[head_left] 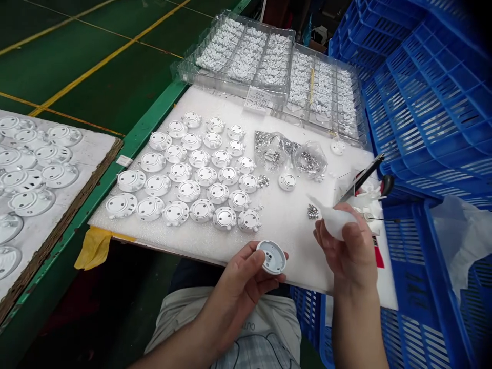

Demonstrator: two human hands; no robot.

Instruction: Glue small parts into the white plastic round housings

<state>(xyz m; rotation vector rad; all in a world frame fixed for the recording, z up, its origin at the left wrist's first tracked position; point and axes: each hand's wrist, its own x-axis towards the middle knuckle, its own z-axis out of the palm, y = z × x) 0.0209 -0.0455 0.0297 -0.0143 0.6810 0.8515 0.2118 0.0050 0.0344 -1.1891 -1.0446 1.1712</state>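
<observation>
Head view. Landmark: white board. Left hand: thumb and fingers closed on a round cup, hollow side up, at the board's near edge. Right hand: fingers wrapped round a bottle, nozzle over the board's right half, apart from the cup. Discs: in rows, board's left half. Bags with metal bits: toward the board's far side. Trays: along its far edge. Blue crates: off its right side.

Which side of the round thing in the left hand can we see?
The hollow side: the round thing shows its inside and raised rim.
</observation>
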